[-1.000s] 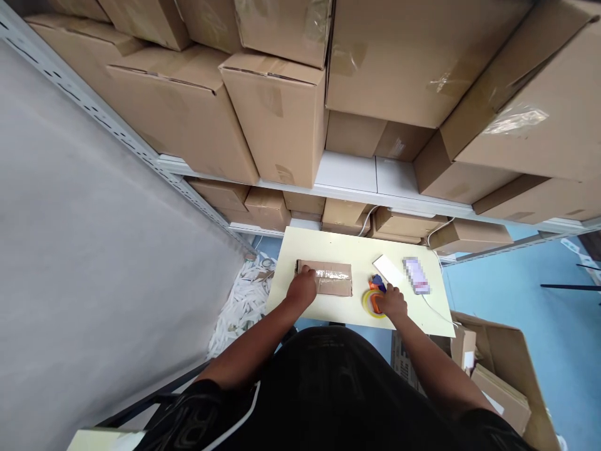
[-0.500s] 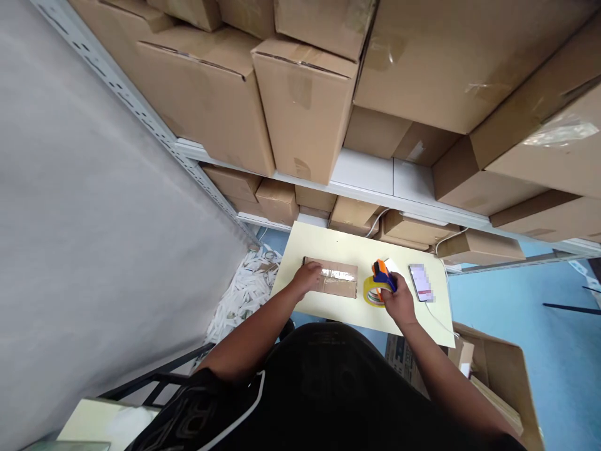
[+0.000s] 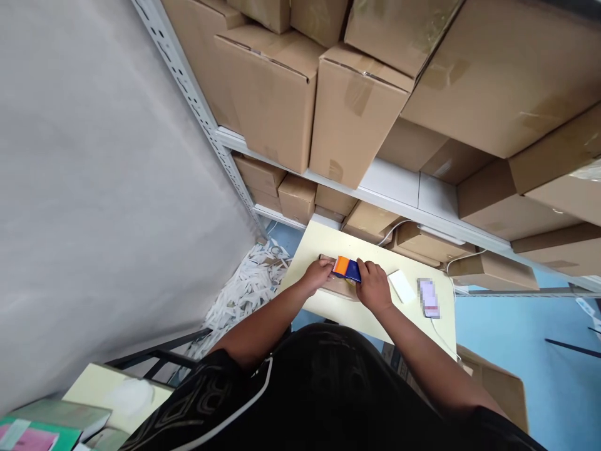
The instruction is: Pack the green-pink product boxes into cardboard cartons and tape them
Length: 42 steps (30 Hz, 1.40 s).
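A small flat cardboard box (image 3: 339, 287) lies on the pale yellow table, partly covered by my hands and the tape dispenser. My left hand (image 3: 318, 276) is closed at the box's left end, its fingertips by the orange front of the dispenser. The orange and blue tape dispenser (image 3: 348, 269) is gripped from its blue end by my right hand (image 3: 374, 285) and lies over the box's top. Only a sliver of its yellow tape roll shows beneath. Whether the tape touches the box is hidden.
Right of my right hand are a white pad (image 3: 402, 286) and a phone (image 3: 428, 297) with a cable. Behind the table (image 3: 323, 241) rises a shelf (image 3: 385, 186) with cardboard boxes. White paper scraps (image 3: 253, 282) cover the floor at left. An open carton (image 3: 502, 382) stands below right.
My right hand has brought the tape dispenser left from beside the box onto it, turning it over. The white pad is uncovered. My left hand stays at the box's left end. The view has shifted.
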{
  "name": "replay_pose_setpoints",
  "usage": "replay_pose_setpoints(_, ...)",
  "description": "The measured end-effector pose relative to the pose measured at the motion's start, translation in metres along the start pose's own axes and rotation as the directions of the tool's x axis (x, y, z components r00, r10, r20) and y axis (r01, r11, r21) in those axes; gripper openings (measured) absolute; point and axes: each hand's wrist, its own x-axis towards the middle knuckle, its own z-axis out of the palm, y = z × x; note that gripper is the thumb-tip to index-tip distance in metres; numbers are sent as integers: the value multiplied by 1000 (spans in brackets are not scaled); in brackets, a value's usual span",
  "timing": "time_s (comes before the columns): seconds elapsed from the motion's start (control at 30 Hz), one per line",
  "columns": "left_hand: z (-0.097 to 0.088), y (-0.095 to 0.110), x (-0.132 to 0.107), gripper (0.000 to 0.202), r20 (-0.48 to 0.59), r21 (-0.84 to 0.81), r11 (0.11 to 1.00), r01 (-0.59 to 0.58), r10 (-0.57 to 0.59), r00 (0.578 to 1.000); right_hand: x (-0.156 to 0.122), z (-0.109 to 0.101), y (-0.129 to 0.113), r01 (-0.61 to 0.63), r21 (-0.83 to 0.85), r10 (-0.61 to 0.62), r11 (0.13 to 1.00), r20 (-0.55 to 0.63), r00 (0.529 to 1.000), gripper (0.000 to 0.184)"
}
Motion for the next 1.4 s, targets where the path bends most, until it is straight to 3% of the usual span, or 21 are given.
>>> replay_pose_setpoints(0.13,-8,-7,-1,24,-96,141,987,-74,88,991,4,-2,-5,52,-64,-49,997,49,998,65)
replay_pose_setpoints(0.3,-22,-10,-6,25,-214,494,849,-186,326,921,9,-9,-11,111,-86,-101,990,113,989,66)
replay_pose_setpoints(0.53,-63,-38,-1,31,-341,622,782,-45,321,884,2,-20,-11,119,-69,-109,991,140,984,70)
replay_pose_setpoints(0.63,-63,-59,6,31,-334,639,769,-5,283,899,-4,-18,-9,130,-74,-117,989,155,981,70)
replay_pose_setpoints(0.83,-36,-85,23,28,-256,636,772,2,209,944,-2,-8,-12,112,-98,-96,989,150,984,68)
replay_pose_setpoints(0.93,-42,-84,21,35,-225,639,769,-13,202,953,1,-7,-12,92,-111,-74,990,154,985,65)
replay_pose_setpoints(1.0,-49,-79,15,49,-150,654,748,-117,279,949,2,-7,-12,83,-107,-66,991,155,986,64)
replay_pose_setpoints(1.07,-51,-72,7,64,33,674,654,-344,438,898,3,-8,-12,83,-99,-67,992,152,986,64)
replay_pose_setpoints(1.13,-46,-65,-1,76,234,671,503,-545,554,799,4,-8,-12,88,-95,-73,992,155,985,64)
replay_pose_setpoints(1.17,-42,-63,-4,80,298,676,440,-591,571,765,5,-8,-12,92,-93,-76,991,160,984,65)
replay_pose_setpoints(1.3,-30,-60,-8,85,327,756,344,-556,537,777,13,-7,-14,112,-89,-92,990,202,975,66)
replay_pose_setpoints(1.4,-31,-60,-7,86,344,790,281,-545,532,774,19,-11,-15,125,-87,-100,988,251,963,66)
